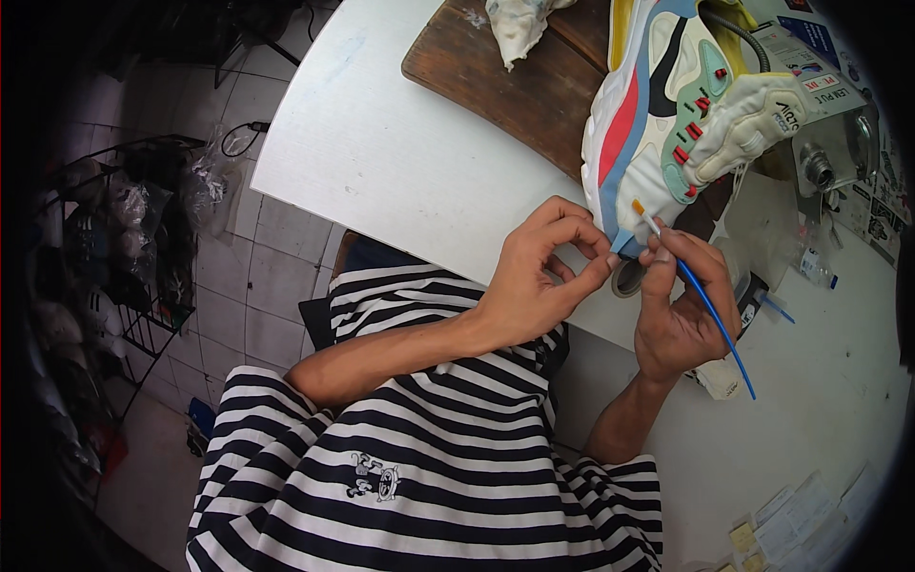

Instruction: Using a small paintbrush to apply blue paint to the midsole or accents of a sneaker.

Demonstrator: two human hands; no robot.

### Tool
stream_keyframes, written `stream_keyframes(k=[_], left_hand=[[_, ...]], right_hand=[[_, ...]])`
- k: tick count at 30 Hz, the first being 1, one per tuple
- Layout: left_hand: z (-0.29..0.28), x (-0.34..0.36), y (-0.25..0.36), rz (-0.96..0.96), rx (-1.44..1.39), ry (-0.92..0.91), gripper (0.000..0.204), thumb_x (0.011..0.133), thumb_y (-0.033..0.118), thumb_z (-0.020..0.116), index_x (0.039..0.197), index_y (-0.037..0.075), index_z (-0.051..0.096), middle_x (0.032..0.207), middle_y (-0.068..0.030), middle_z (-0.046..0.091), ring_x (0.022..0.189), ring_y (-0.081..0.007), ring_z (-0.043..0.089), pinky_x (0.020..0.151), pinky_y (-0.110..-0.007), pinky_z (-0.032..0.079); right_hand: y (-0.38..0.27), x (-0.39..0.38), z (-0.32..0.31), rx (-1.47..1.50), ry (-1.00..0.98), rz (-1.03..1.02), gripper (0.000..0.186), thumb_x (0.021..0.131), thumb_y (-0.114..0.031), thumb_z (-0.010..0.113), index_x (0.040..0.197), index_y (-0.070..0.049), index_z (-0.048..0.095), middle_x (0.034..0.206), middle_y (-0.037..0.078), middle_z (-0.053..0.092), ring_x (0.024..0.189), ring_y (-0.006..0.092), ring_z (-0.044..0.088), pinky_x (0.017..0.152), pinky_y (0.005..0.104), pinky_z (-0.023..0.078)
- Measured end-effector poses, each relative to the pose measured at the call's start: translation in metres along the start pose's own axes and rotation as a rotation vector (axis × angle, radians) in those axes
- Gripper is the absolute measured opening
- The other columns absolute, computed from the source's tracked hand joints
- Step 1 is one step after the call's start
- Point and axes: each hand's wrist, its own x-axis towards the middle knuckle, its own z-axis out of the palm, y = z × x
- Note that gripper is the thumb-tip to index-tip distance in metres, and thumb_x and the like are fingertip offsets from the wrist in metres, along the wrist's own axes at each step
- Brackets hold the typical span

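A white sneaker (pixel 653 114) with blue, red, mint and yellow parts lies at the upper right, its toe toward me. My left hand (pixel 543 281) pinches a light blue strip (pixel 621 240) at the toe between thumb and forefinger. My right hand (pixel 681 315) is closed round a slim blue-handled paintbrush (pixel 713 315), whose orange bristles sit over the white lower panel, just above the pinched strip. Whether the bristles touch the surface I cannot tell. Some fingertips of both hands come close together at the toe.
Under the shoe, a dark wooden board (pixel 496 95) holds a crumpled white cloth (pixel 519 24) on the white table (pixel 353 143). Bottles (pixel 815 267), a metal container (pixel 815 167) and cards crowd the right side. At left, a black wire rack (pixel 138 296) holds bagged items on the tiled floor.
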Motion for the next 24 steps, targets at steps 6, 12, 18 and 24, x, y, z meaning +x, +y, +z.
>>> stream_keyframes(k=[6, 12, 18, 24], left_hand=[[-0.0014, 0.0003, 0.0007, 0.008, 0.018, -0.003, 0.010, 0.092, 0.007, 0.074, 0.099, 0.002, 0.069, 0.108, -0.0036, 0.057, 0.095, -0.0094, 0.062, 0.068, -0.020, 0.053], [-0.0009, 0.0004, 0.0010, 0.005, 0.009, -0.003, 0.010, 0.092, 0.007, 0.074, 0.098, 0.002, 0.069, 0.108, -0.0038, 0.057, 0.095, -0.0095, 0.062, 0.068, -0.020, 0.053], [-0.0011, 0.0002, 0.0000, 0.011, 0.014, -0.002, 0.010, 0.092, 0.007, 0.074, 0.099, 0.002, 0.069, 0.108, -0.0040, 0.057, 0.095, -0.0097, 0.062, 0.068, -0.020, 0.053], [-0.0007, 0.0000, 0.0003, 0.005, 0.000, 0.002, 0.010, 0.092, 0.007, 0.074, 0.099, 0.002, 0.069, 0.108, -0.0038, 0.058, 0.095, -0.0098, 0.063, 0.068, -0.021, 0.053]], right_hand=[[0.0024, -0.0010, 0.0013, -0.030, 0.005, -0.005, 0.017, 0.082, 0.013, 0.067, 0.098, 0.008, 0.071, 0.092, 0.019, 0.074, 0.080, 0.0228, 0.073, 0.072, 0.0300, 0.060], [0.0009, -0.0008, 0.0020, -0.061, 0.015, 0.016, 0.017, 0.082, 0.013, 0.067, 0.098, 0.007, 0.071, 0.091, 0.019, 0.074, 0.079, 0.0229, 0.073, 0.072, 0.0299, 0.060], [0.0031, -0.0026, 0.0031, -0.044, 0.030, -0.004, 0.018, 0.081, 0.013, 0.067, 0.098, 0.008, 0.070, 0.090, 0.018, 0.073, 0.078, 0.0231, 0.073, 0.072, 0.0308, 0.060], [0.0029, -0.0014, 0.0029, -0.028, 0.027, -0.025, 0.018, 0.081, 0.013, 0.066, 0.098, 0.008, 0.070, 0.090, 0.018, 0.073, 0.077, 0.0233, 0.073, 0.072, 0.0311, 0.061]])
